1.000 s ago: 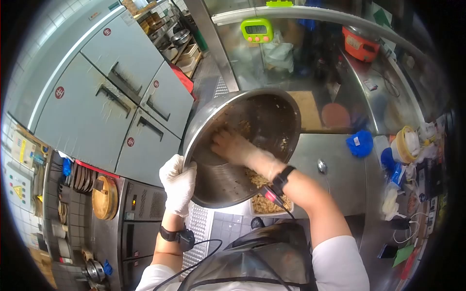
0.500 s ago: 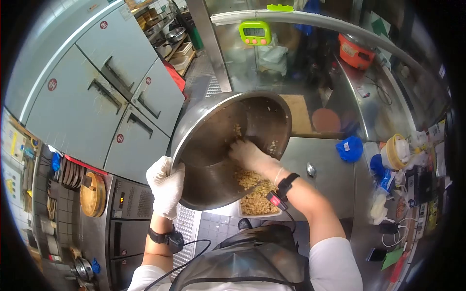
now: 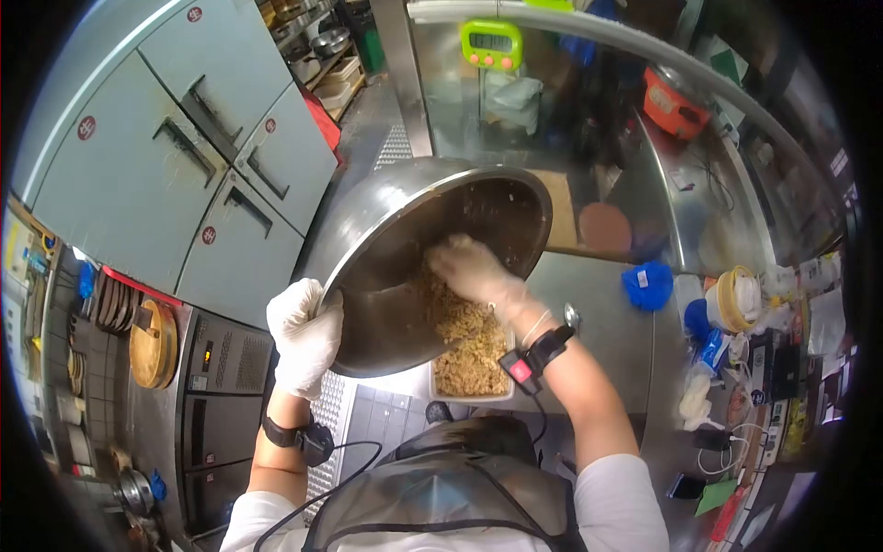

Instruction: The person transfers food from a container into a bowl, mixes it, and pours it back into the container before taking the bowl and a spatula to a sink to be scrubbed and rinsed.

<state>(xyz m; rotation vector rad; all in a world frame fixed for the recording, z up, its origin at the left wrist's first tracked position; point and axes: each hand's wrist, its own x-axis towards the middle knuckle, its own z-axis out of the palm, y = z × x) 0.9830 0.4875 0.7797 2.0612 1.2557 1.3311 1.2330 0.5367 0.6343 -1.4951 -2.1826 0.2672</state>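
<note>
A large metal mixing bowl (image 3: 377, 313) is tipped toward me, its lower rim over a white rectangular container (image 3: 471, 399). My gloved left hand (image 3: 305, 339) is closed around the bowl's left rim. Inside the bowl is my gloved right hand (image 3: 471, 269), its fingers loosely bent and apart against a chopped, pale brown food mixture (image 3: 464, 322). The fingertips are partly blurred. More of this mixture fills the container, and the two masses meet at the bowl's lower edge.
A steel counter (image 3: 598, 340) lies to the right, with a spoon (image 3: 571, 316) near my right wrist. Farther right are a blue bundle (image 3: 647, 285) and a yellow tub (image 3: 731, 296). A green timer (image 3: 491, 44) hangs ahead; refrigerator doors (image 3: 120, 156) stand left.
The bowl is tilted further toward me. My right hand has shifted within it, and more mixture has slid down to its lower edge and the container. My left hand keeps its hold.
</note>
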